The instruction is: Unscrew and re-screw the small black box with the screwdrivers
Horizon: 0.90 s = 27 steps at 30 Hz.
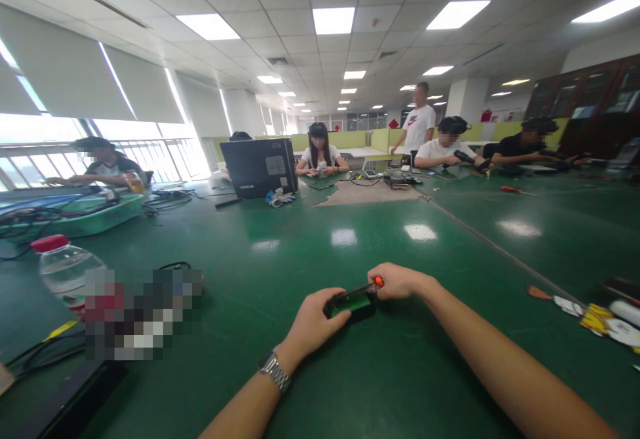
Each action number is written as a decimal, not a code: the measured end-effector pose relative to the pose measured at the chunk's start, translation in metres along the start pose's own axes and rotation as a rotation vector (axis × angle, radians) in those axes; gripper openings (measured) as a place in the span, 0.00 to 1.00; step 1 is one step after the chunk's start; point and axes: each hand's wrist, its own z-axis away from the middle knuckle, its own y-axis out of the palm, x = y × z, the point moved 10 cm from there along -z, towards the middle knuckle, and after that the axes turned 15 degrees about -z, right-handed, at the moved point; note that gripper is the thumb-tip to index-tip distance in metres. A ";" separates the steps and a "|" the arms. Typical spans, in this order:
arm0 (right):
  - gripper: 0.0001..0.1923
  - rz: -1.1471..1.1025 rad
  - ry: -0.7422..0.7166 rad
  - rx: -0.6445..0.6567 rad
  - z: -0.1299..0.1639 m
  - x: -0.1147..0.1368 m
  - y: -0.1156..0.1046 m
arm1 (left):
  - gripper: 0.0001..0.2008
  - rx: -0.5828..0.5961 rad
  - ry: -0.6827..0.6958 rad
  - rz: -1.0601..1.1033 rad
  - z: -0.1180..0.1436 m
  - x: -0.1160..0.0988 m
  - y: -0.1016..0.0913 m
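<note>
My left hand (316, 327) grips the left end of a small black box (369, 308), its thumb along the near edge and a metal-band watch on the wrist. Inside the box shows a green surface, which looks like a circuit board (350, 301). At the right end of the box, my right hand (400, 281) is closed around a tool with an orange handle (379, 281). The tool's working end is too small to make out, so its kind is unclear. Both hands are just above or on the green table (320, 385).
At left stand a water bottle (70, 269) with a red cap, a green basket (100, 215) of cables and a black case (75, 395). Gloves (607, 322) lie at right. Farther off are a black computer case (260, 167), a screwdriver (513, 190) and several people seated.
</note>
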 end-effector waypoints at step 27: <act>0.11 0.095 0.378 -0.416 0.024 -0.114 -0.077 | 0.22 0.072 0.081 -0.051 0.000 -0.006 -0.002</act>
